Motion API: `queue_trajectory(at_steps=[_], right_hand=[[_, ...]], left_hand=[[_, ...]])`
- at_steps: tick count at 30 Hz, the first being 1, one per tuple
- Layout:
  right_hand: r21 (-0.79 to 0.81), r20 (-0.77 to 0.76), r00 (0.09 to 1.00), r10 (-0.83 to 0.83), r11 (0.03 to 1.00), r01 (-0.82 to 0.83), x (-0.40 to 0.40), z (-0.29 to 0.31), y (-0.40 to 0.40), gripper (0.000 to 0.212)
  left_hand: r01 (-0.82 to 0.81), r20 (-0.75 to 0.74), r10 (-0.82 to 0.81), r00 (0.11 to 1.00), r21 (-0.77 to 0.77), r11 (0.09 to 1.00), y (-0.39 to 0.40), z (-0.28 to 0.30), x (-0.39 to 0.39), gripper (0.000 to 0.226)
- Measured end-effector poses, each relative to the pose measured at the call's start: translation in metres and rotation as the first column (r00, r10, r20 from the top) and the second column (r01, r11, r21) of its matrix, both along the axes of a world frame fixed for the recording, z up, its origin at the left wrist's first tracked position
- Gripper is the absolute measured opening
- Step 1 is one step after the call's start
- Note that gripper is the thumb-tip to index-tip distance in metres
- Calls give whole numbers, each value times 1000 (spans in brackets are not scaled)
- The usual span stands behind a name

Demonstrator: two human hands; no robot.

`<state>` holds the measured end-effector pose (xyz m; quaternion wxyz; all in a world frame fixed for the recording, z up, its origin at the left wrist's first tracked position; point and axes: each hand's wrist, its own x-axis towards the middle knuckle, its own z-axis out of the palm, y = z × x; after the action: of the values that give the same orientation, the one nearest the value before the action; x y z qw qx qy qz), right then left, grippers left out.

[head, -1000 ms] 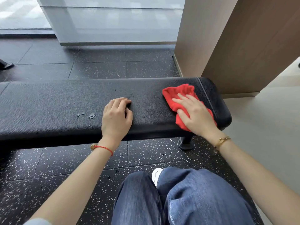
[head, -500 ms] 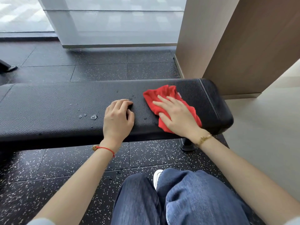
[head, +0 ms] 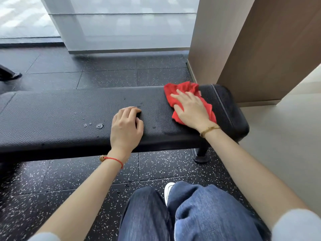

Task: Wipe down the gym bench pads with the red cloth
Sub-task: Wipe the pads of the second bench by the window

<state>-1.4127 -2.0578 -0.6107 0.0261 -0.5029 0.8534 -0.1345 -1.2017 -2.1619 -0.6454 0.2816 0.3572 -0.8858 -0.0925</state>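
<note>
Right hand (head: 192, 110) is pressing flat, fingers spread, on the red cloth (head: 186, 94) near the bench pad's (head: 52, 115) right end, left hand (head: 126, 126) is resting loosely curled mid-pad, gripping nothing; mid-wipe, next pass likely needs leftward sweep over the droplets (head: 99, 126).

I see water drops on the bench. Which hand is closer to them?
Left. The left hand rests just right of the water drops; the right hand presses the red cloth farther right.
</note>
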Motion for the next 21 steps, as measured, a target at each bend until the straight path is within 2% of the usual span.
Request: queue_trajectory(at_steps=[3, 5, 9, 14, 18, 21], right_hand=[[-45, -20, 991, 136, 990, -136, 19, -4, 35, 45], [-82, -33, 991, 128, 988, -130, 18, -7, 61, 45], [-100, -55, 998, -39, 994, 33, -15, -9, 82, 45], [-29, -4, 972, -236, 971, 236, -48, -3, 30, 47], [-6, -1, 993, -118, 993, 118, -21, -2, -4, 48], [-11, -5, 999, 37, 999, -37, 4, -4, 10, 47]], left_hand=[[9, -13, -9, 1000, 5, 1000, 1, 1, 1, 27], [13, -13, -13, 1000, 5, 1000, 0, 0, 1, 27], [18, -7, -18, 1000, 0, 1000, 0, 0, 1, 27], [2, 29, -2, 1000, -4, 1000, 1, 0, -1, 27], [5, 31, -5, 1000, -8, 1000, 1, 1, 0, 27], [8, 8, -8, 1000, 5, 1000, 1, 1, 0, 27]])
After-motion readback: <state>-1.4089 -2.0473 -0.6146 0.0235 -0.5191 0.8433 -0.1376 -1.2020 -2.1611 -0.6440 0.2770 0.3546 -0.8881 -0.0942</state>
